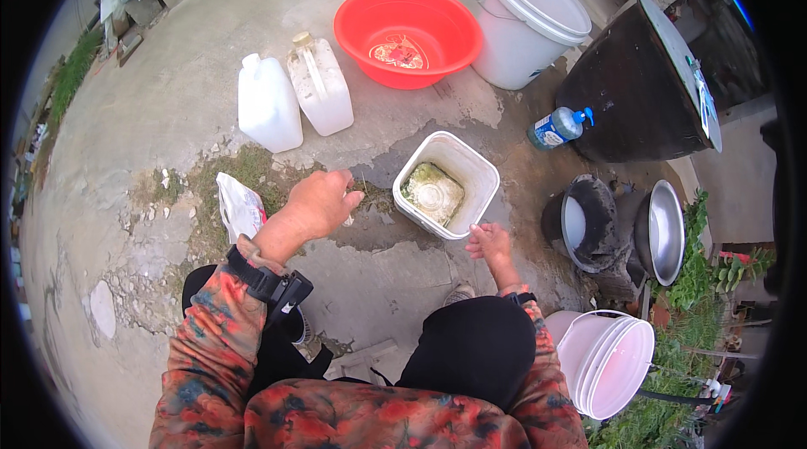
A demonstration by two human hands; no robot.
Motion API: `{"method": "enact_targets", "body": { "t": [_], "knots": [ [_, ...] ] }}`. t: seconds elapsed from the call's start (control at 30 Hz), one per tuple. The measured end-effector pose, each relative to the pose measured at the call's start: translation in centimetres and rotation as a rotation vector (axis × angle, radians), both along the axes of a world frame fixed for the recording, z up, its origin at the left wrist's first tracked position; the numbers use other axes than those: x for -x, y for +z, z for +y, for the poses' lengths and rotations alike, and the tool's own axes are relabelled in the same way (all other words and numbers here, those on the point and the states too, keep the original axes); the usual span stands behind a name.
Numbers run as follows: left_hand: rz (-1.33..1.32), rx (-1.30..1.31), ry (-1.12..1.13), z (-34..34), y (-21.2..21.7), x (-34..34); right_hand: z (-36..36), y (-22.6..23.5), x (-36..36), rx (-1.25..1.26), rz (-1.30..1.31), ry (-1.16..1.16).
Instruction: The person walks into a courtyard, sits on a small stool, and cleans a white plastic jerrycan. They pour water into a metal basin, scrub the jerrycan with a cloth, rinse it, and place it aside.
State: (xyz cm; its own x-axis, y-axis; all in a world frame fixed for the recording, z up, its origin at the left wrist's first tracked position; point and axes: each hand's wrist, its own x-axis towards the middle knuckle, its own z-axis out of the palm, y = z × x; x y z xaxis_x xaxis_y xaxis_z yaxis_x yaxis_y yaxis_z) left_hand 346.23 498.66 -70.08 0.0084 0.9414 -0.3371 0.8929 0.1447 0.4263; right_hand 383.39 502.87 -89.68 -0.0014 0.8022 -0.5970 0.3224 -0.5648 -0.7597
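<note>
On the concrete (168,96), between its grassy left edge and planted right edge: one square white bucket (477,180), upright, its bottom blotched green; left hand (314,201), just beside the bucket's left side, fingers half curled, a narrow gap to the thumb; right hand (489,241), at the bucket's near right corner, fingertips at the rim, whether gripping I cannot tell; one plastic bag (239,207), near the left wrist; beyond, two white jugs (269,108), one red basin (361,24); toward the right edge, one blue pump bottle (551,131).

We see a cracked concrete floor (160,146) in daylight, grass (77,71) at far left, and plants (691,256) near a grey wall (740,176) at right.
</note>
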Motion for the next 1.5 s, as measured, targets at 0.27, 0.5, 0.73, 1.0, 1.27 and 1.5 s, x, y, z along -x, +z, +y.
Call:
{"method": "enact_targets", "body": {
  "t": [0.27, 0.5, 0.73, 1.0, 1.27, 1.5],
  "knots": [
    [0.012, 0.083, -0.029, -0.4, 0.5, -0.5, 0.8, -2.0, 1.9, 0.047, 0.107, 0.061],
    [0.019, 0.144, -0.086, -0.7, 0.5, -0.9, 0.4, -1.1, 0.6, 0.015, 0.151, 0.045],
    [0.028, 0.142, -0.118, -0.9, 0.8, -0.9, -2.1, 1.2, -3.4, -0.019, 0.156, -0.098],
    [-0.002, 0.106, -0.142, -1.5, 0.6, -0.9, -6.9, 4.7, -8.7, -0.139, 0.023, -0.239],
    [-0.020, 0.079, -0.196, -1.9, 0.6, -1.1, -11.0, 9.7, -8.9, -0.219, -0.097, -0.308],
    [-0.092, -0.015, -0.206, -3.0, 1.1, -0.2, -13.0, 12.6, -7.4, -0.286, 0.056, -0.355]
  ]
}}
